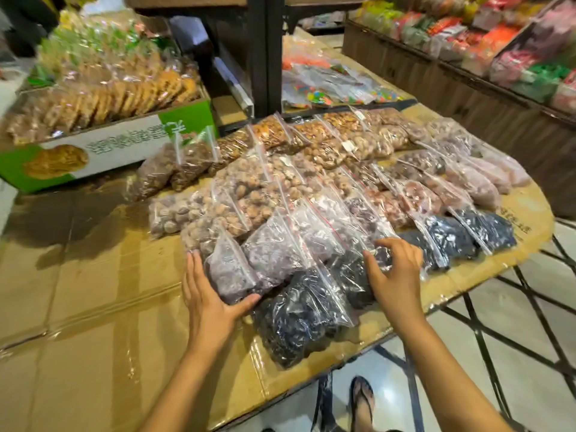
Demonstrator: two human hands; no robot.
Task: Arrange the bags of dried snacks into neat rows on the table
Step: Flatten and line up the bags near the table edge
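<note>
Bags of dried snacks (311,188) lie in slanted, overlapping rows across the right half of the table (93,307), whose top is covered with taped cardboard. They are clear zip bags: orange-brown pieces in the far row, tan and pinkish ones in the middle, and pale purple and near-black ones along the near edge.

Our left hand (208,294) lies flat against the left side of the pale purple bag (230,272) at the near-left end of the rows. Its fingers are straight and together, and the thumb is spread out under the bag's near end. Just to the right of that bag, a big dark bag (299,316) reaches toward the table's near edge. Our right hand (396,275) is over the next dark bag (352,275), fingers spread and half bent, gripping nothing. We cannot tell whether the fingertips touch the plastic.

A green and white box (103,154) stands at the far left of the table, packed with wrapped biscuits. Shelves of bright packets (498,42) run along the right. Below the table edge we see a sandalled foot (361,397) on the tiled floor.
</note>
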